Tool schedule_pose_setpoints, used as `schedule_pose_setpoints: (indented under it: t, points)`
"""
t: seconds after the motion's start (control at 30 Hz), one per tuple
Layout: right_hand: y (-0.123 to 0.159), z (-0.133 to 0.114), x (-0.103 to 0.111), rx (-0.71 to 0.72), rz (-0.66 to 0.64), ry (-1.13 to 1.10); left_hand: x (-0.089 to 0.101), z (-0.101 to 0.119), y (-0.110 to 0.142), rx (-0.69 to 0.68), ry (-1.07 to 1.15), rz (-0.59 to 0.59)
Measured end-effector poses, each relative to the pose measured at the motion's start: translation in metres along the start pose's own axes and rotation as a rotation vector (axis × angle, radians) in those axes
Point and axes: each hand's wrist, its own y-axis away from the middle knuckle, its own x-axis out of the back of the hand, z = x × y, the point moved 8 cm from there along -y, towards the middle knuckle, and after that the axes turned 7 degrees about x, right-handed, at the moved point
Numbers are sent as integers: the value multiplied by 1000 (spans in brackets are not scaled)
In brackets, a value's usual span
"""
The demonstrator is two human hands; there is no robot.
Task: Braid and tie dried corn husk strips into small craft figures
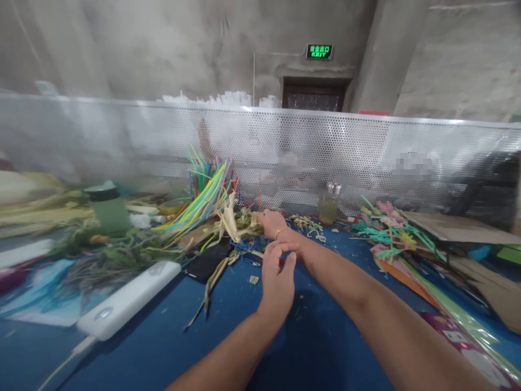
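My right hand (272, 222), with a gold bracelet at the wrist, reaches over to a heap of dried plant strips (248, 222). Its fingers are bent together at the heap's right edge; what they pinch, if anything, is hidden. Closer to me, my left hand (279, 274) hovers below the right wrist with fingers curled and thumb apart, holding nothing visible. Pale husk-like strips (229, 221) stand up from the heap. Blue fibres (248, 246) lie under it. A long dried strip (209, 288) trails over the blue table (179, 347) beside a black phone-like slab (210, 260).
Colourful thin stems (207, 190) lean behind the heap. A white power strip (130, 298) and a green lidded cup (108, 209) are left. A glass jar (329, 205), artificial flowers (391, 231) and cardboard (459, 227) stand right. A perforated metal screen (163, 136) borders the back.
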Motion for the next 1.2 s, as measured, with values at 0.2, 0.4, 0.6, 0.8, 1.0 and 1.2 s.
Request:
schedule_pose_setpoints:
  t: [0.2,0.4,0.6,0.8,1.0,1.2]
  points:
    - [29,25,5,-35,-34,30,-9,-8,1,21,12,-49]
    - [20,17,25,23,167,30,-5,-4,-1,10,-1,-19]
    - [-20,0,0,58,0,55,10,2,-9,-31,-7,50]
    - [-20,31,25,-49,45,97,9,-10,-11,38,-15,54]
    - [9,66,82,-140,289,180,6,-6,-11,10,-9,37]
    - [44,67,77,-58,473,83,40,-15,-24,-11,-33,295]
